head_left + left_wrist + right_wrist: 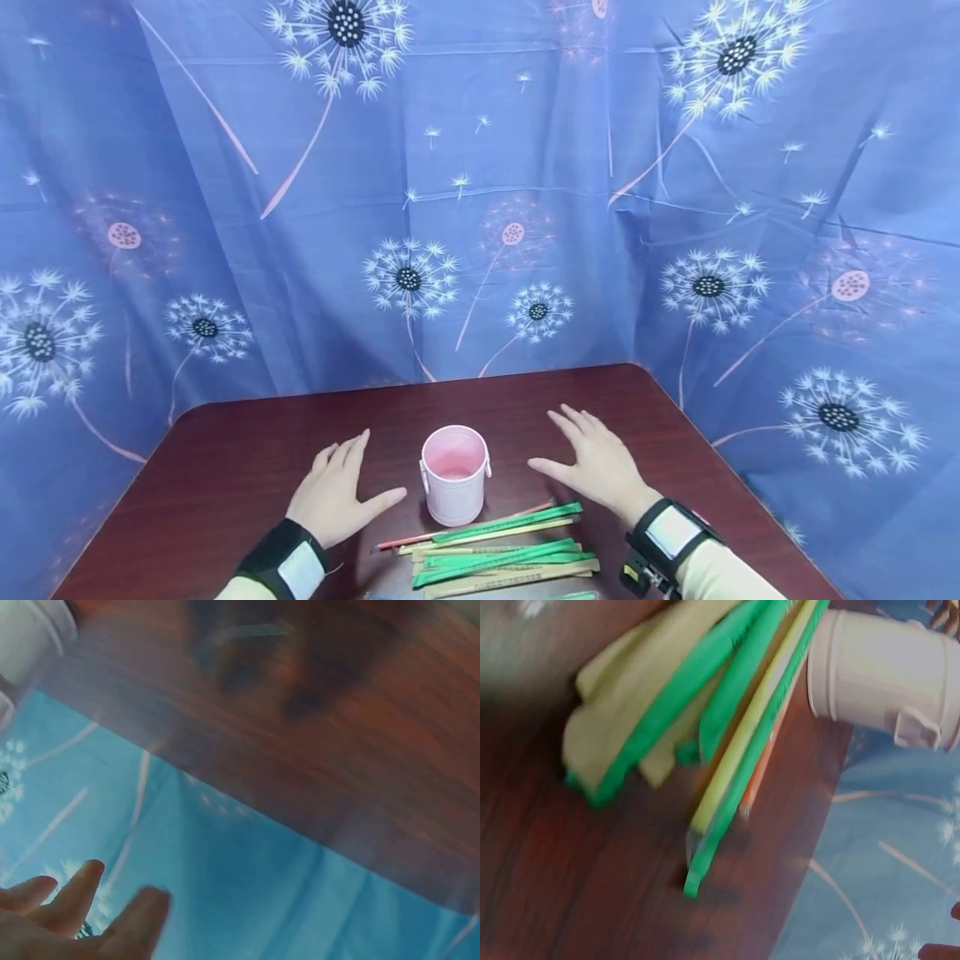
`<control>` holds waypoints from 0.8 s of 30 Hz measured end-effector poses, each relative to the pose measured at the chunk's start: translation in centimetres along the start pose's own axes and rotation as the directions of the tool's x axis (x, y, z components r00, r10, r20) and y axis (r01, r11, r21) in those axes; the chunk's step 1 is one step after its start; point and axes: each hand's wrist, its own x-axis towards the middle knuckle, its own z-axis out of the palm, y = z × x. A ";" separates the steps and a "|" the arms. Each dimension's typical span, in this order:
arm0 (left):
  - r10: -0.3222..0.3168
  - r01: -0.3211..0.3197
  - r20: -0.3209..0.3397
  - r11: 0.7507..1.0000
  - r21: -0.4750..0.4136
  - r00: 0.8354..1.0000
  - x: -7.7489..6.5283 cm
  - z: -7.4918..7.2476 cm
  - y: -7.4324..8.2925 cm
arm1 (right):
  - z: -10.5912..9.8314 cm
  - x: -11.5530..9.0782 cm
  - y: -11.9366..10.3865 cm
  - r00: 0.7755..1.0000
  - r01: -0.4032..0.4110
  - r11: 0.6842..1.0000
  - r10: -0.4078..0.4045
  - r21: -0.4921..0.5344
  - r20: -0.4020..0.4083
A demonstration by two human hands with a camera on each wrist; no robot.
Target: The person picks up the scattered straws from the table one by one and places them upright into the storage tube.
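A small pale pink bucket (pixel 454 492) with side handles stands upright on the table, its mouth facing up. To its left, my left hand (pixel 333 496) is held with fingers spread and thumb pointing toward the bucket, holding nothing. On the other side my right hand (pixel 596 467) has its fingers extended, also holding nothing. In front of the bucket lies a loose pile of long, slim green and tan wrapped sticks (pixel 502 562). A yellow stick (pixel 754 716) and an orange-red one (pixel 761 769) lie along the pile's bucket side.
The dark reddish wooden table (pixel 247 450) has rounded far corners. A blue curtain (pixel 465 275) printed with dandelions hangs behind it and along the sides. Something blue (pixel 382 596) shows at the bottom edge of the head view. Each wrist wears a black strap.
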 end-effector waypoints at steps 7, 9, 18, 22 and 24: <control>0.011 -0.008 0.016 0.985 -0.170 1.000 0.7 2.2 2.5 | 1.5 -0.2 -2.5 0.985 0.171 0.984 -0.171 -0.056 0.004; 0.035 -0.034 0.004 0.976 -0.215 0.999 1.0 3.0 3.5 | 1.8 -0.4 -3.1 0.975 0.221 0.973 -0.219 -0.070 0.029; 0.072 -0.083 -0.045 0.928 -0.363 0.996 2.3 4.4 6.5 | 4.7 -1.1 -6.4 0.871 0.465 0.882 -0.441 -0.075 0.217; 0.061 -0.060 -0.012 0.909 -0.412 0.998 2.7 4.3 7.3 | 5.8 -1.6 -7.0 0.840 0.501 0.860 -0.456 -0.098 0.296; 0.045 -0.037 0.011 0.905 -0.423 0.999 2.7 4.3 7.5 | 6.2 -1.9 -7.1 0.837 0.504 0.858 -0.456 -0.101 0.302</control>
